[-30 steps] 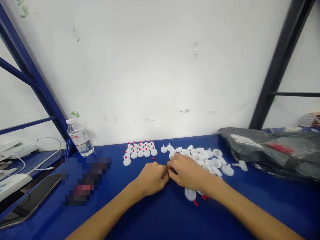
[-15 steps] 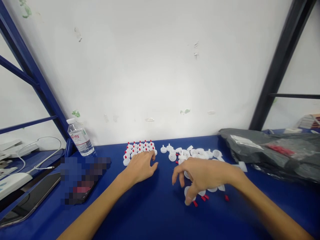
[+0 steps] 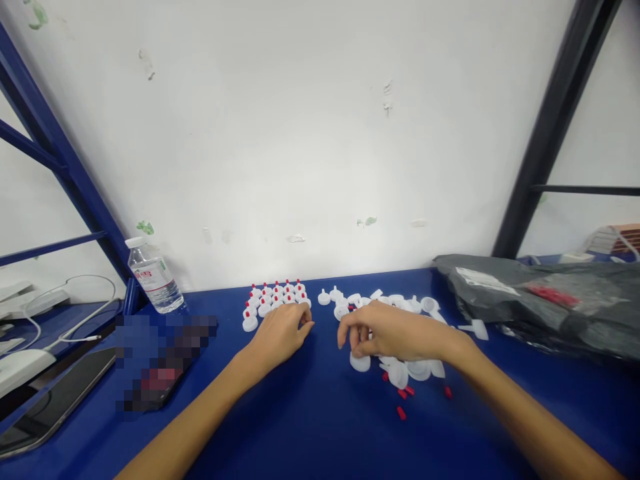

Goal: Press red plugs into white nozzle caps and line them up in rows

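My right hand [image 3: 387, 332] is over the loose pile, thumb and fingers curled down onto a white plastic nozzle cap [image 3: 360, 363]; its spout is hidden behind the fingers. My left hand [image 3: 283, 331] rests beside upright white caps with red tips [image 3: 265, 309], set in rows. Its thumb and index finger are bent close together, and anything between them is hidden. Loose white caps [image 3: 399, 375] lie around and under my right hand. Small red tips [image 3: 401, 413] are scattered on the blue table [image 3: 320, 427] in front of them.
Two white caps without red tips [image 3: 324, 297] stand near the wall. A water bottle [image 3: 156, 277], a blurred dark object [image 3: 173, 367] and a phone [image 3: 55, 403] are on the left. A grey plastic bag [image 3: 480, 283] lies at the right, near a dark post [image 3: 535, 133].
My right hand has closed its spread fingers around a white cap. My left thumb and index finger have drawn closer together. The view has shifted slightly.
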Demonstrator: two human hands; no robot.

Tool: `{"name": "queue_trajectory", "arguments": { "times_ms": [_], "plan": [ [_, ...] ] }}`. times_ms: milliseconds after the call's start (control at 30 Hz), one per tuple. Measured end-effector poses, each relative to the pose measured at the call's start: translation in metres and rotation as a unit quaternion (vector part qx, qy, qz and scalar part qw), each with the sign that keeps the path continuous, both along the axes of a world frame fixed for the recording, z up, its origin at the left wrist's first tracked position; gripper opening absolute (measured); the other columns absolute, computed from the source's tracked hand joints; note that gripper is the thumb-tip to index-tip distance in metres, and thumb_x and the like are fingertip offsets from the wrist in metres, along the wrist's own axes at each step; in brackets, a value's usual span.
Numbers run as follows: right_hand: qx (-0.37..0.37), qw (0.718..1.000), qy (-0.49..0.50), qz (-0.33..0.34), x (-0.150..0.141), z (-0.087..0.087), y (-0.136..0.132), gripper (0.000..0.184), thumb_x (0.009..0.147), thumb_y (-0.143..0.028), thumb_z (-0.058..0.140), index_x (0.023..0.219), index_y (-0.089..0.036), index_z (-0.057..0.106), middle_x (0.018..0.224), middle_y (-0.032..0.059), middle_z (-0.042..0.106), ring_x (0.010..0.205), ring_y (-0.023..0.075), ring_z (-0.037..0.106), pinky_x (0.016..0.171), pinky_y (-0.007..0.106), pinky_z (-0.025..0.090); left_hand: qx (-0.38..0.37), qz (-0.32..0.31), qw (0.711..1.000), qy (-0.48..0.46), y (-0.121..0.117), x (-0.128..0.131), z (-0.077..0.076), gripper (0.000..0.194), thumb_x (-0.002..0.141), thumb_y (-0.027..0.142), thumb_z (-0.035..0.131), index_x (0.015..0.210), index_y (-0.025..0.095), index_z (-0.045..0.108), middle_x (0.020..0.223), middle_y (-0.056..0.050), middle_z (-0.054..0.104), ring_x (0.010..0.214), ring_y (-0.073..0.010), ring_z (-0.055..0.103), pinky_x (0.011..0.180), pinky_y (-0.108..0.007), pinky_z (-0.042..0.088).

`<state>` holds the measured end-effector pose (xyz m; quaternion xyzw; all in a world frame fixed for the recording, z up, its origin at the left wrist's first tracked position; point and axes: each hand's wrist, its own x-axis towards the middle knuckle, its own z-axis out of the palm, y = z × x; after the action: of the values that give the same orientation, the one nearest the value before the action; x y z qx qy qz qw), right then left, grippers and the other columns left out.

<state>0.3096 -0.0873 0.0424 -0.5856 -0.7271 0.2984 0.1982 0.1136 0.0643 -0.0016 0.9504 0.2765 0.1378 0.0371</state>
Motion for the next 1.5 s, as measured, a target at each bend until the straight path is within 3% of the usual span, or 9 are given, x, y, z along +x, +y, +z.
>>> {"name": "queue_trajectory", "arguments": {
  "times_ms": [200,367,500,600,867,1167,1333,1500],
  "plan": [
    [0.036,0.999,-0.037,-0.008,-0.005,-0.007,0.007,0.027,0.080,-0.011,0.065,0.103,-0.023,0.071,0.090,0.0010,0.071,0.077,0.0151,0.065,0.068,0.024,0.047,-0.129,-0.025,0.979,-0.156,-0.002,0.006,0.002,0.022,0.093,0.033,0.054,0.103,0.022,0.070,0.089,-0.002,0.074,0.058,-0.0145,0.063,0.064,-0.027,0.046],
    [0.074,0.989,-0.116,-0.050,-0.006,-0.019,0.011,0.043,0.070,-0.035,0.083,0.110,-0.027,0.070,0.102,0.0029,0.066,0.096,0.0228,0.059,0.077,0.028,0.044,-0.247,-0.035,0.933,-0.260,-0.004,0.010,0.002,0.029,0.092,0.042,0.055,0.092,0.018,0.072,0.084,-0.004,0.073,0.049,-0.0127,0.061,0.055,-0.026,0.048],
    [0.104,0.980,-0.149,-0.076,-0.006,-0.025,0.014,0.024,0.073,-0.033,0.080,0.093,-0.023,0.071,0.094,0.0029,0.067,0.092,0.0227,0.061,0.073,0.028,0.042,-0.324,-0.042,0.894,-0.305,-0.004,0.011,0.004,0.031,0.089,0.045,0.060,0.090,0.015,0.068,0.089,-0.008,0.074,0.051,-0.0133,0.065,0.052,-0.025,0.048],
    [0.136,0.975,-0.143,-0.103,-0.010,-0.022,0.014,0.020,0.079,-0.034,0.074,0.096,-0.024,0.069,0.088,0.0016,0.069,0.081,0.0206,0.064,0.067,0.026,0.041,-0.369,-0.033,0.875,-0.311,-0.003,0.011,0.005,0.036,0.087,0.050,0.061,0.095,0.015,0.066,0.095,-0.010,0.074,0.054,-0.0159,0.068,0.040,-0.020,0.038],
    [0.203,0.962,-0.086,-0.158,-0.020,-0.016,0.016,0.025,0.083,-0.036,0.065,0.101,-0.020,0.071,0.089,0.0043,0.073,0.081,0.0203,0.067,0.070,0.027,0.045,-0.364,-0.045,0.863,-0.348,-0.013,0.013,0.010,0.036,0.086,0.050,0.064,0.096,0.015,0.067,0.086,-0.006,0.068,0.053,-0.0107,0.060,0.039,-0.018,0.037],
    [0.200,0.965,-0.063,-0.156,-0.026,-0.013,0.018,0.016,0.080,-0.033,0.064,0.083,-0.019,0.071,0.077,0.0020,0.072,0.067,0.0171,0.064,0.060,0.025,0.041,-0.397,-0.090,0.857,-0.315,-0.020,0.016,0.009,0.034,0.086,0.046,0.065,0.094,0.013,0.067,0.070,-0.001,0.063,0.051,-0.0130,0.064,0.037,-0.017,0.034],
    [0.199,0.967,-0.039,-0.153,-0.024,-0.014,0.018,0.015,0.079,-0.031,0.065,0.086,-0.020,0.073,0.073,0.0008,0.070,0.067,0.0165,0.064,0.060,0.025,0.041,-0.398,-0.089,0.860,-0.307,-0.020,0.017,0.008,0.034,0.086,0.046,0.065,0.094,0.013,0.070,0.080,-0.005,0.068,0.051,-0.0129,0.065,0.037,-0.017,0.035],
    [0.198,0.963,0.033,-0.182,-0.023,-0.015,0.018,0.029,0.078,-0.029,0.066,0.107,-0.023,0.064,0.073,-0.0018,0.070,0.065,0.0161,0.065,0.059,0.024,0.043,-0.379,-0.089,0.867,-0.310,-0.025,0.015,0.011,0.037,0.090,0.047,0.060,0.105,0.014,0.069,0.091,-0.007,0.070,0.054,-0.0144,0.068,0.037,-0.018,0.036]
  ]
}}
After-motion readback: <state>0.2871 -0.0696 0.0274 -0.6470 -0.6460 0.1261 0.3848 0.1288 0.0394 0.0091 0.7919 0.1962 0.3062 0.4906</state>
